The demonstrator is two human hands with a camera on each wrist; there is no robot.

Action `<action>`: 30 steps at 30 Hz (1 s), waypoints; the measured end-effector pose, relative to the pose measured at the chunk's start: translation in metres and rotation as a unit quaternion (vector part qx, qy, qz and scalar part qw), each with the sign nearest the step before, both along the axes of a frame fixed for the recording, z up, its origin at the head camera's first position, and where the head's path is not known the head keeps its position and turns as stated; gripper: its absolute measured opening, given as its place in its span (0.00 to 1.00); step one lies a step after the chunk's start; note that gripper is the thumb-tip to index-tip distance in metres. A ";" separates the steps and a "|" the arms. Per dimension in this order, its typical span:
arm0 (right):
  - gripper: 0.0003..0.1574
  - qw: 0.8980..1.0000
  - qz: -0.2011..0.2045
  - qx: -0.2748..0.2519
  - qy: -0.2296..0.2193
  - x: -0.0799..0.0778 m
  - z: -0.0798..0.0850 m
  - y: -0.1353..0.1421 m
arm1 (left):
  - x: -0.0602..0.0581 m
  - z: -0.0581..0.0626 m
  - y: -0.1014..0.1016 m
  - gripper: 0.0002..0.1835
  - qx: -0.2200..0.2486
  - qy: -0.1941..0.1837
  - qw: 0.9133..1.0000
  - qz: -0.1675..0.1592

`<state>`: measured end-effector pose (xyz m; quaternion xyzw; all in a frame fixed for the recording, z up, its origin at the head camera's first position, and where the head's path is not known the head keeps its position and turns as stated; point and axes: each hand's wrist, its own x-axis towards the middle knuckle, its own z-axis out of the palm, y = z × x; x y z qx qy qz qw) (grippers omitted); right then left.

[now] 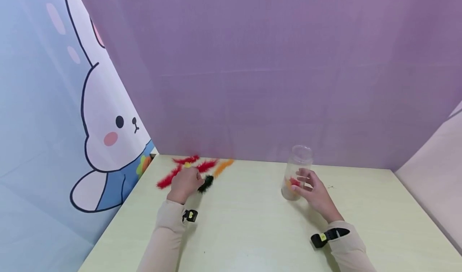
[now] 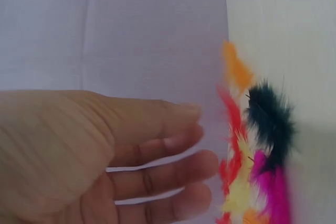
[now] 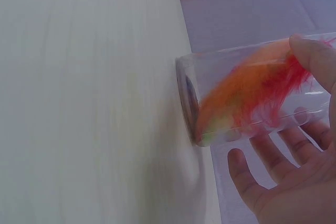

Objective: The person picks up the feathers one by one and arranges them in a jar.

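Over a cluster of fluffy feathers at the table's far left, my left hand (image 1: 185, 181) reaches down with loosely bent fingers. In the left wrist view its thumb lies near the index fingertip, and nothing shows between them. Close by are a dark green feather (image 2: 270, 121), an orange feather (image 2: 237, 67), a yellow feather (image 2: 240, 190), a magenta feather (image 2: 275, 198) and red feathers (image 1: 167, 178). My right hand (image 1: 315, 191) holds an upright clear jar (image 1: 296, 168), thumb on one side and fingers round the other. Inside it lie orange and red feathers (image 3: 236, 90).
A pale table (image 1: 245, 220) runs up to a purple cloth backdrop (image 1: 252, 83). On the left hangs a blue cloth (image 1: 32, 143) with a cartoon rabbit. A white cloth (image 1: 433, 171) borders the right side.
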<state>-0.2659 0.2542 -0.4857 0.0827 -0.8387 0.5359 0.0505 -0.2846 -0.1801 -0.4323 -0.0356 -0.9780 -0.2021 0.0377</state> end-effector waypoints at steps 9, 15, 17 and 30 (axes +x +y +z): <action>0.43 1.000 0.007 -0.014 -0.001 0.002 0.003 0.000 | -0.001 -0.010 -0.003 0.15 -0.050 -0.089 0.994 0.024; 0.43 1.000 0.006 -0.012 -0.001 0.003 0.004 -0.001 | -0.004 -0.020 -0.003 0.13 -0.070 -0.085 0.994 0.025; 0.43 1.000 0.007 -0.010 -0.002 0.002 0.004 -0.001 | -0.003 -0.022 -0.001 0.11 -0.075 -0.081 0.993 0.029; 0.43 1.000 0.006 -0.004 0.004 -0.002 -0.001 0.001 | -0.002 -0.029 0.009 0.10 -0.097 -0.079 0.992 0.014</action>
